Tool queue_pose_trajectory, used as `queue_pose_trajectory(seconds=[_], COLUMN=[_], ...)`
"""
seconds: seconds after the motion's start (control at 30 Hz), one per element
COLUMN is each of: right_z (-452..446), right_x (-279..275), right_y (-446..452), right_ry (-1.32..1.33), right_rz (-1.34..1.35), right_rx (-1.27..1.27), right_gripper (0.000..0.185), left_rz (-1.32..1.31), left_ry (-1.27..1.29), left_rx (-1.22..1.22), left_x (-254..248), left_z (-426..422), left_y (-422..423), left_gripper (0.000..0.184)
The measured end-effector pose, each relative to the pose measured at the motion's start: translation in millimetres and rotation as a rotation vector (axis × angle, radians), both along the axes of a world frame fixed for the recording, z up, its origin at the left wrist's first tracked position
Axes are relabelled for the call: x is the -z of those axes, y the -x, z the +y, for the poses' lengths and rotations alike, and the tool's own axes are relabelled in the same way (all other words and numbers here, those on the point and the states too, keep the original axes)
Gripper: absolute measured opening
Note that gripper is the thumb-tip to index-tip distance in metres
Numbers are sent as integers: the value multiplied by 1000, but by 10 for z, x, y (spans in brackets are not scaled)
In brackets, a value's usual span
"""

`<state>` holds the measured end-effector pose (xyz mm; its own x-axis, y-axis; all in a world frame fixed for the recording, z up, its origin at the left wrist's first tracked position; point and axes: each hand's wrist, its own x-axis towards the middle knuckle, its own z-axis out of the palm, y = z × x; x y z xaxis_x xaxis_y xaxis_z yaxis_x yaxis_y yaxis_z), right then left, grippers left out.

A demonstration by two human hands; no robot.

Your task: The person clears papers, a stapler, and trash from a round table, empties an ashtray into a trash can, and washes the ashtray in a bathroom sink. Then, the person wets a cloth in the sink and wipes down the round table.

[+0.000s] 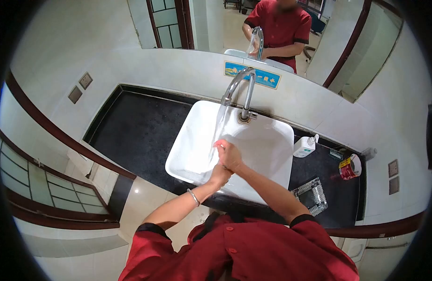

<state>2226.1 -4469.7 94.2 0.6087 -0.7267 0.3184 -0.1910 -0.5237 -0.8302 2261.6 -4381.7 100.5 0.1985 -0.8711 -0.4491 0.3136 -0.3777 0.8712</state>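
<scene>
My two hands meet over the white sink (272,150). My left hand (220,175), with a silver bangle (193,197) on its forearm, presses against the underside of my right hand near the wrist; its fingers are mostly hidden. My right hand (230,155) lies above it with its fingers curled, and what they close on cannot be made out. A thin stream of water (219,124) runs from the curved chrome faucet (237,84) down to the fingertips.
On the black counter (141,122), right of the sink, are a white pump bottle (304,147), a glass ashtray-like dish (311,195) and a red-and-yellow roll (348,168). A mirror (211,23) above reflects a person in red. A blue sign (266,78) hangs behind the faucet.
</scene>
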Motion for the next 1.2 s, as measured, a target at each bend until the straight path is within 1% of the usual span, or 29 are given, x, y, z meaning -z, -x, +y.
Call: queue_pose_trajectory(seconds=[0.03,0.07,0.1,0.13,0.17,0.2,0.23,0.3,0.33,0.4,0.43,0.5,0.53,0.57,0.6,0.63,0.7,0.77,0.8,0.87,0.9,0.97,1.0,1.03,1.07,1.1,1.13,1.17,1.2], right_z=[62,107,155,101,40,-8,-64,-382,-542,-866,-1011,-1362,-1482,-1618,-1712,-1656,-1761,-1841,-1895,-1966,-1949,-1861,-1813,-1640,-1448,-1302,-1001,-819,-671], right_x=[4,-44,-60,132,165,206,255,436,434,268,236,259,257,351,460,19,23,-32,-62,-163,-192,-151,21,102,134,156,80,183,185], right_y=[10,21,27,-25,-55,-72,-93,5,65,183,178,258,236,277,307,213,164,173,187,261,287,304,232,231,203,224,343,384,448], right_ry=[6,-129,-270,-130,-124,-14,94,106,74,335,340,813,754,670,581,93,264,343,332,370,360,352,223,359,579,493,281,-5,-482], right_rz=[0,36,73,90,86,54,22,-6,6,271,265,455,675,687,679,750,790,892,884,967,963,845,733,663,534,335,149,-60,-160], right_rx=[2,26,49,100,104,168,233,254,286,489,501,671,592,380,272,269,294,190,200,-156,-143,-94,151,340,567,542,415,234,-95], right_gripper=[17,17,18,19,19,19,20,20,19,20,20,23,25,24,35,31,22,22,22,17,17,22,25,24,24,36,56,65,73], left_rz=[-403,-863,-863,-436,-6,-50,64,570,639,704,773,765,749,787,830,887,999,985,972,921,913,850,894,946,973,1004,1097,1175,1255], left_ry=[247,426,431,269,103,-154,-137,-132,-135,-108,-92,-80,-52,-4,-29,-68,-122,-119,-128,-125,-133,-147,-175,-167,-136,-107,-88,-55,-36], left_rx=[5,-84,-82,-254,-409,-319,-363,-362,-389,-411,-431,-430,-461,-427,-412,-413,-408,-345,-337,-332,-320,-313,-307,-287,-278,-275,-274,-262,-264], left_x=[273,547,604,631,497,360,271,197,161,82,50,197,137,186,199,198,145,76,45,-17,-35,-56,-66,-47,-82,-139,-187,-290,-370], left_z=[-17,-35,-56,-86,-112,-113,-230,-311,-358,-418,-468,-452,-402,-351,-310,-260,-189,-144,-135,-111,-125,-124,-129,-120,-101,-64,-39,-23,-18], left_y=[6,12,15,21,21,-93,-213,-496,-567,-603,-593,-647,-644,-689,-715,-746,-762,-767,-759,-691,-674,-617,-608,-615,-597,-568,-527,-443,-334], left_gripper=[16,17,17,19,22,28,23,20,25,24,23,24,23,23,24,27,28,26,26,22,22,19,17,15,14,13,13,15,18])
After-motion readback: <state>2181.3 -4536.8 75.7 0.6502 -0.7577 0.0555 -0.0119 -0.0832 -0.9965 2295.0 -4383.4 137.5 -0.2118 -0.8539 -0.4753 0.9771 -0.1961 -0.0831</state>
